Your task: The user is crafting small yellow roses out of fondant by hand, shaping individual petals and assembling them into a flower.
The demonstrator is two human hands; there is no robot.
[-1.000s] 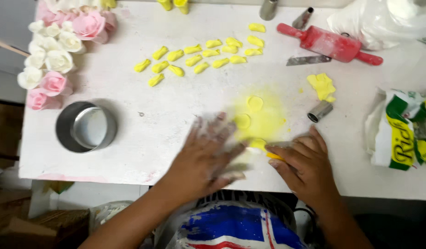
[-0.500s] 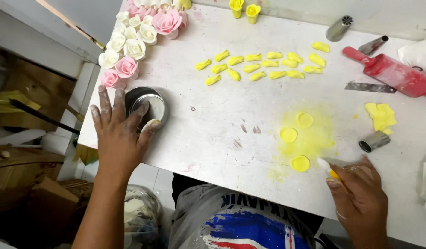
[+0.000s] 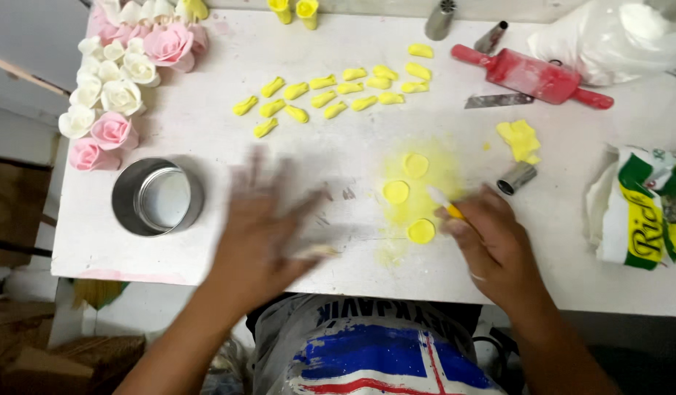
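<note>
My left hand is blurred with motion over the white table, fingers spread, holding nothing, just right of a round metal tin. My right hand grips a thin tool with a yellow handle and pale tip, held beside three flat yellow discs lying on a patch of yellow powder. Several small yellow petal-shaped pieces sit in rows farther back.
White and pink sugar roses crowd the far left corner. A red rolling pin, a metal blade, metal piping nozzles, a yellow paste lump and a green-and-white bag lie at the right.
My left hand has swung from the metal tin rightward toward the table's middle. My right hand has stayed by the yellow discs with the tool.
</note>
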